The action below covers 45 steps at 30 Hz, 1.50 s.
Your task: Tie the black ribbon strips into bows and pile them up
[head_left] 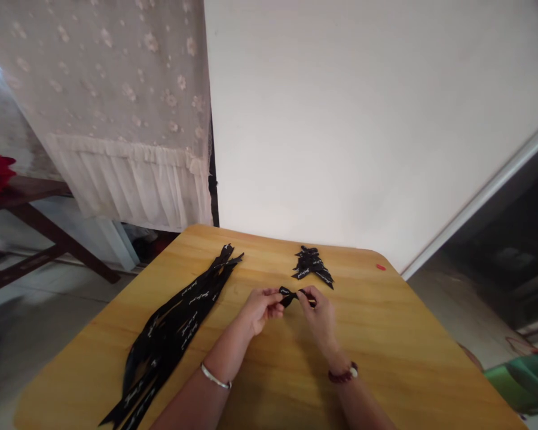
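Just nearside of the bow stack (312, 263) | black bow (288, 296) held crosswise | left fingers (273, 298) clamped on one end, right fingers (304, 303) on the other

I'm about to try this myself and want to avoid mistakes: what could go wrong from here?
The small black bow is only pinched by the left hand and right hand, so it could slip or lose its shape. The long black ribbons overlap in a bunch, so pulling one might drag others along. The black pile lies just beyond the hands, so a careless reach might scatter it.
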Available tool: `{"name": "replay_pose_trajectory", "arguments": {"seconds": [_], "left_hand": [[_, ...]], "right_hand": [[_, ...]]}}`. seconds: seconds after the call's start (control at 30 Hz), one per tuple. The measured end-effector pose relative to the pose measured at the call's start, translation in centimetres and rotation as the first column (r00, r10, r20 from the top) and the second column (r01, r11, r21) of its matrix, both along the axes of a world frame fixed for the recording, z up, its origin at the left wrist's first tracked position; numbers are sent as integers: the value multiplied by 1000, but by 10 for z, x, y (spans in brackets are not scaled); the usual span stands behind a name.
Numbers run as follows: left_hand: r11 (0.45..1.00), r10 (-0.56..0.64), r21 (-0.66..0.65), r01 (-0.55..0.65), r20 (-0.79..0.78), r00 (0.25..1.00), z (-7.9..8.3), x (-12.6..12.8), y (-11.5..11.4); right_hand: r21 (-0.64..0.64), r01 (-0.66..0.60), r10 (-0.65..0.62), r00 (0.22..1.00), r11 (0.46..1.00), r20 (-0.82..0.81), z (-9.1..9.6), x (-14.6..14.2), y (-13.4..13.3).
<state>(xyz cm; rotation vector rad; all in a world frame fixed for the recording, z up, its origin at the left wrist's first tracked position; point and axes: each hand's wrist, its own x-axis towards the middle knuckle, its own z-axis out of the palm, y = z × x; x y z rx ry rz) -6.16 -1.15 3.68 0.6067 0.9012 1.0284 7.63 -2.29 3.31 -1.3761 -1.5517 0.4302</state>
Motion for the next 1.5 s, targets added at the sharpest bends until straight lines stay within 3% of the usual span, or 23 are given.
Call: {"name": "replay_pose_trajectory", "arguments": {"seconds": [0.07,0.17,0.33,0.5,0.87,1.07,1.13,1.27,1.5], "left_hand": [[998,-64,-14,65,89,994,-4,2,-1],[998,-62,-14,65,145,988,-9,7,-3],[999,-40,24,37,123,992,-12,12,-5],[998,-39,48,35,89,995,-11,14,-6],[997,-66,51,61,88,994,-12,14,-4],[996,-73,55,69,85,994,-14,14,-3],[996,-73,57,68,89,993,-15,14,-3],[994,-90,64,85,85,992,-15,13,-3],[997,-45,58,40,93,995,-13,15,-4]], "right_hand": [[-25,-24,23,999,999,-35,0,-2,-1],[-87,-98,85,985,991,-147,0,-6,-1],[-131,-206,153,932,970,-329,-4,-6,1],[-120,-233,172,908,965,-382,-9,-3,3],[-179,-218,102,860,959,-500,-8,-8,2],[-345,-243,-37,770,907,-638,-2,-4,-1],[-349,-254,-24,778,902,-628,0,-3,0],[-224,-255,116,862,940,-494,-3,-2,3],[-177,-203,131,928,963,-349,-9,0,6]]}}
